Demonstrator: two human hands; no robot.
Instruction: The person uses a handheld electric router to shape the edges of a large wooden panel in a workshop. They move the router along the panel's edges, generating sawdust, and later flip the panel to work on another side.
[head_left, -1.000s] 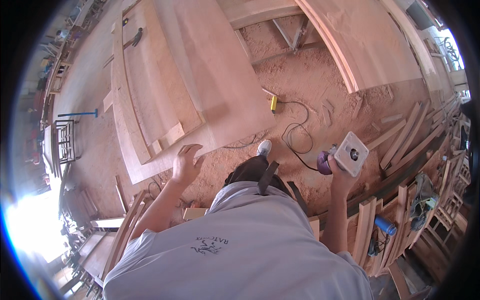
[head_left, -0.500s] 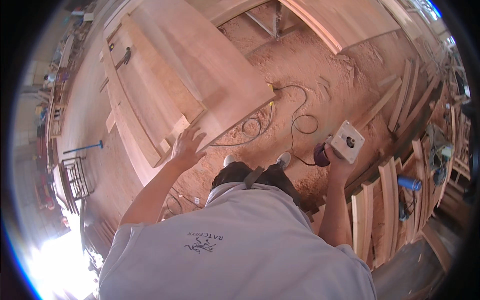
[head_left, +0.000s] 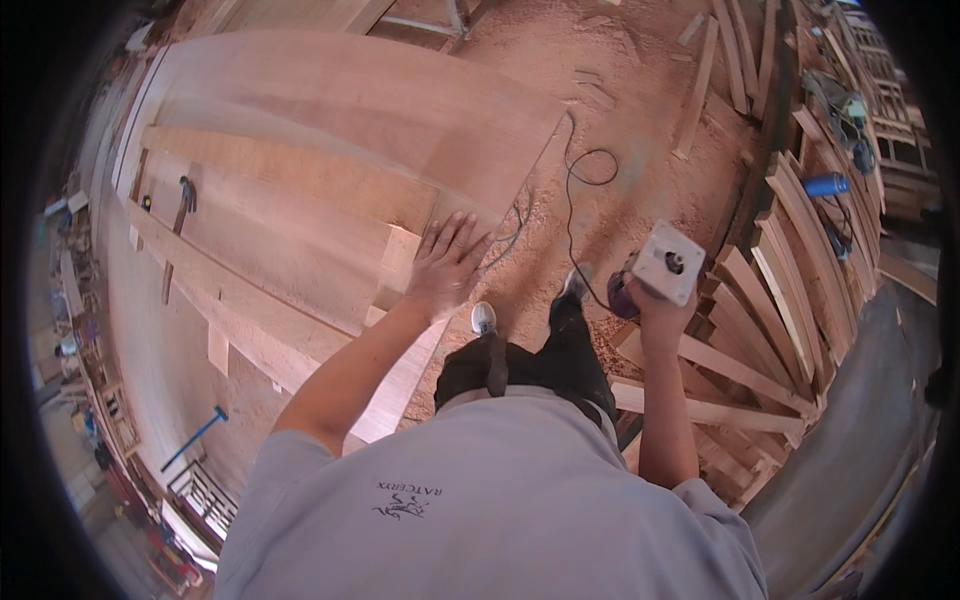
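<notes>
left hand lies palm down by the edge of the wooden panel, fingers spread, gripping nothing visible. right hand wraps its fingers round the power tool, base plate up, right of panel.

Reddish wood shavings cover the floor, with small wood scraps and a few long loose strips lying on it toward the upper right. On the right, a row of planks fans out, with a blue cylindrical bottle beside them and a crumpled grey-green cloth farther up. At left are a dark-headed hammer, a blue T-shaped tool lying aslant, and a dark slatted frame near it.
</notes>
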